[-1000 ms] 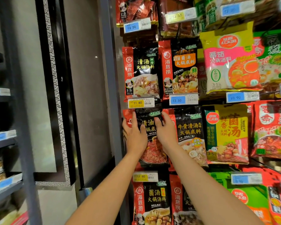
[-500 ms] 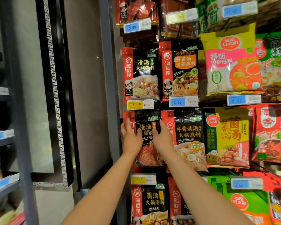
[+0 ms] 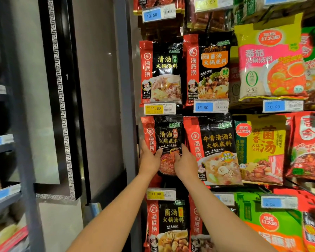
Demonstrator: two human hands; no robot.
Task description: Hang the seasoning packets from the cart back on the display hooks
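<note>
A red-and-black plastic seasoning packet [image 3: 162, 140] printed 清油火锅底料 hangs on the display, yellow 11.80 price tag [image 3: 160, 108] at its twelve o'clock. Left hand [image 3: 150, 160] and right hand [image 3: 185, 165] pinch its lower edges at seven and five o'clock.

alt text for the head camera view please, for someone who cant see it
Both hands, left hand and right hand, hold the lower part of a red and black seasoning packet against a store display of hanging packets, under a yellow 11.80 price tag. Similar packets hang all around it.
</note>
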